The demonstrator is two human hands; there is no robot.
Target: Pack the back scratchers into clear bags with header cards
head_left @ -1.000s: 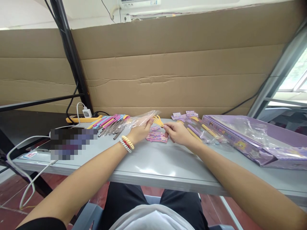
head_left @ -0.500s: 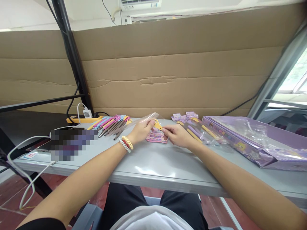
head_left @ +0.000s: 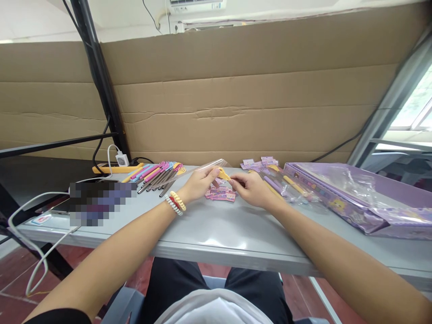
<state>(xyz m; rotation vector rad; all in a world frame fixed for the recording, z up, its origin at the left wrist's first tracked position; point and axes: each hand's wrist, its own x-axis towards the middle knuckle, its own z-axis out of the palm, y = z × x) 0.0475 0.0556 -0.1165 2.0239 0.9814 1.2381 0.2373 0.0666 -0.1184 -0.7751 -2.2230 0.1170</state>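
Note:
My left hand (head_left: 201, 183) is closed on a clear plastic bag (head_left: 212, 165), which sticks out to both sides of its fingers. A yellow back scratcher (head_left: 224, 174) lies between my hands, its broad head against the left fingertips. My right hand (head_left: 249, 188) pinches its narrow end; the rest is hidden behind the fingers. Below them, pink printed cards (head_left: 221, 194) lie in a small pile. To the left rest several loose back scratchers (head_left: 158, 175) with metal rods and coloured claw heads and handles.
Bagged back scratchers (head_left: 281, 184) with purple card tops lie at the right, beside an open purple box (head_left: 337, 204) holding crumpled clear plastic. On the left are a yellow power strip (head_left: 116, 169) and a white cable (head_left: 25, 243). Cardboard (head_left: 236, 99) walls the table's back.
The yellow back scratcher has turned slightly, and its head now sits closer to the left fingers and shows less. My right hand has curled in a little; the bag has shifted slightly.

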